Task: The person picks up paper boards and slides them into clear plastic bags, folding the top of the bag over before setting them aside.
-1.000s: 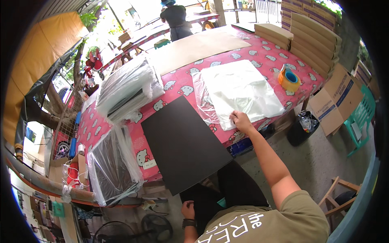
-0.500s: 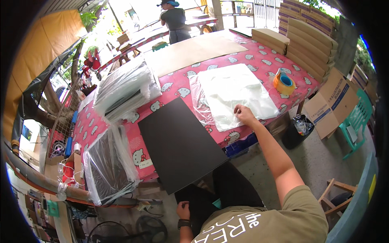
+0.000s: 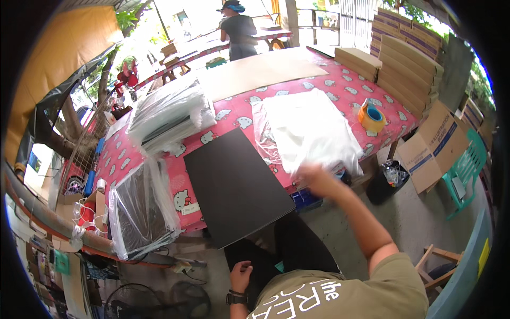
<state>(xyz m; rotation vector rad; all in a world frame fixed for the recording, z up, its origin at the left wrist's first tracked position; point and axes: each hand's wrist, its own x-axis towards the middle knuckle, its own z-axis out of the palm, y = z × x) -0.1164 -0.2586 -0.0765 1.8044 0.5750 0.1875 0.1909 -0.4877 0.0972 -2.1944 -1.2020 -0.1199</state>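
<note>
My right hand [image 3: 319, 182], smeared by motion, is at the near edge of a stack of clear plastic bags [image 3: 305, 122]. Its fingers appear closed on the top bag, whose near side is pulled out over the table edge. My left hand [image 3: 241, 276] rests by my lap with curled fingers and nothing visible in it. A black board [image 3: 236, 186] lies between the bags and the wrapped boards, its near end jutting past the table edge over my legs. Plastic-wrapped dark boards [image 3: 143, 210] lie to its left, with a taller wrapped stack [image 3: 170, 114] behind them.
The table has a pink patterned cover [image 3: 234, 114]. A tape roll [image 3: 372, 116] sits at its right, with a brown sheet [image 3: 265, 72] and cardboard stacks [image 3: 409, 72] beyond. A black bin [image 3: 388, 181] and green chair [image 3: 467, 170] stand right. Another person [image 3: 239, 32] stands far off.
My right hand has moved from the top of the bag stack toward me, drawing the top bag's near side over the edge. My left hand stays by my lap.
</note>
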